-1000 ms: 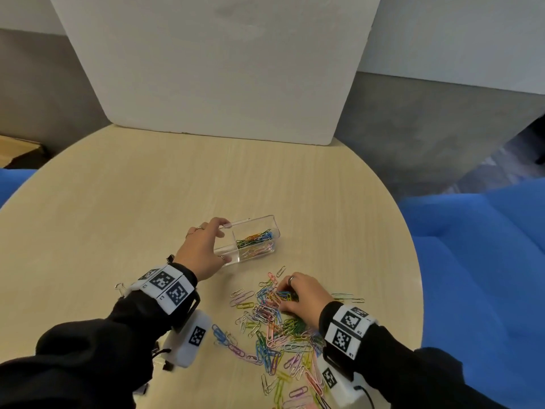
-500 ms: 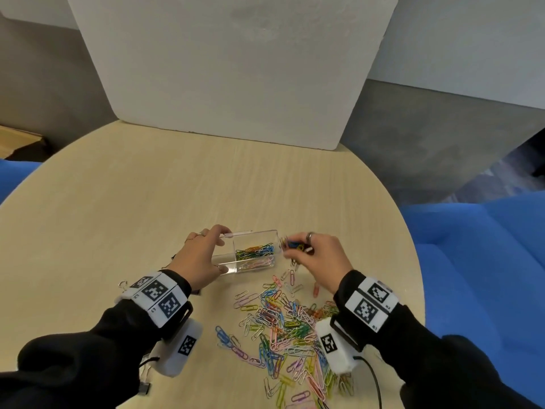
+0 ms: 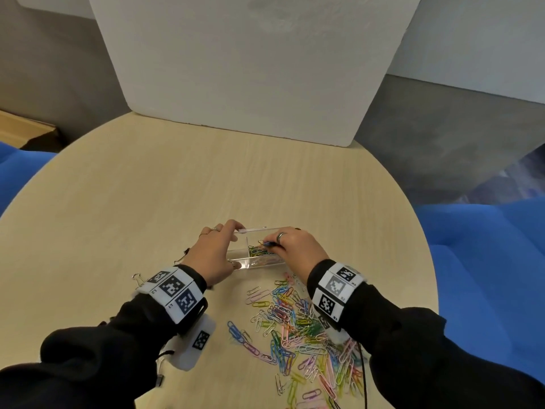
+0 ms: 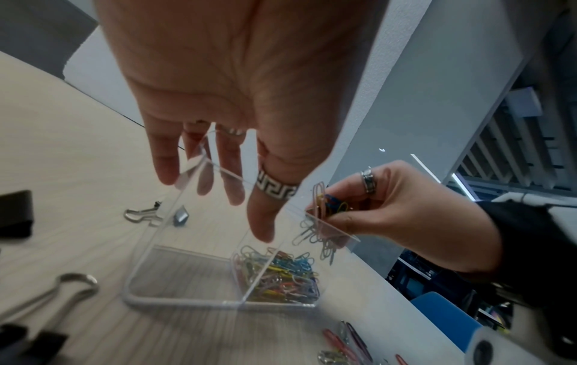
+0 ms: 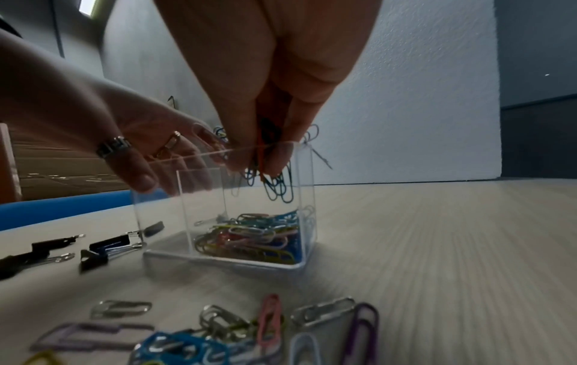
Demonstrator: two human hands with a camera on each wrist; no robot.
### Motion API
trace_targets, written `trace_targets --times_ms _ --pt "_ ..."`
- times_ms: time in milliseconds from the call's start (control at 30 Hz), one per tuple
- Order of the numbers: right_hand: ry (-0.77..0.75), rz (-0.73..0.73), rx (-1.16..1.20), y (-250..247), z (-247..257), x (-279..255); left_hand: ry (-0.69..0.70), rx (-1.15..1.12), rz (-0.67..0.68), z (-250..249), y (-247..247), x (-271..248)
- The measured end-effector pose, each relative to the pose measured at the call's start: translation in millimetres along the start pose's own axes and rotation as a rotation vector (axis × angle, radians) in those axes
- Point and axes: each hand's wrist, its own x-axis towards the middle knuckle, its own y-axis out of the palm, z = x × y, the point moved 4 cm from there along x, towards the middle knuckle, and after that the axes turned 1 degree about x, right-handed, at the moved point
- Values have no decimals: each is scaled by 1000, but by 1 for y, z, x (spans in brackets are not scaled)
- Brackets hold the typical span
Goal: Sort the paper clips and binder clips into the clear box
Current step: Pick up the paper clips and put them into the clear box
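A clear two-compartment box (image 3: 253, 262) stands on the round table. My left hand (image 3: 230, 246) grips its left end between thumb and fingers, seen through the walls in the left wrist view (image 4: 218, 187). The box's right compartment holds coloured paper clips (image 4: 278, 276); the left compartment (image 4: 187, 279) has nothing in it. My right hand (image 3: 269, 244) pinches a bunch of paper clips (image 5: 278, 185) just over the right compartment, and some dangle below the rim. A loose pile of paper clips (image 3: 298, 326) lies nearer to me. Black binder clips (image 5: 106, 249) lie left of the box.
A white foam board (image 3: 250, 69) stands upright at the table's far edge. Blue seats (image 3: 486, 261) flank the table on both sides. The table's right edge (image 3: 424, 261) curves close to the clip pile. A silver-handled binder clip (image 3: 138, 277) lies by my left wrist.
My right hand lifted a bunch of paper clips off the pile and carried it up and left to over the box's right compartment. My left hand kept hold of the box.
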Motion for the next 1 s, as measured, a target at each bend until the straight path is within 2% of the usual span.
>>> trace_targets --times_ms 133,333,500,600,667,733,833,1000 --pt "8 74 -32 -5 5 5 0 -4 0 0 0 0" --pt "-30 -13 -55 -21 5 -1 9 -5 -2 0 0 0" --pt "-101 148 -358 1 5 0 19 -3 -3 0 0 1" --pt "-146 147 -509 17 3 1 20 3 -6 0 0 0" --pt "-129 142 -516 20 -1 2 21 6 -1 0 0 0" --pt "-117 131 -451 18 -4 4 22 8 0 -1 -1 0" --pt "-69 84 -152 3 -8 -2 24 12 -7 -2 -1 0" --pt "8 -185 261 -38 -29 -31 20 10 -3 -5 -1 1"
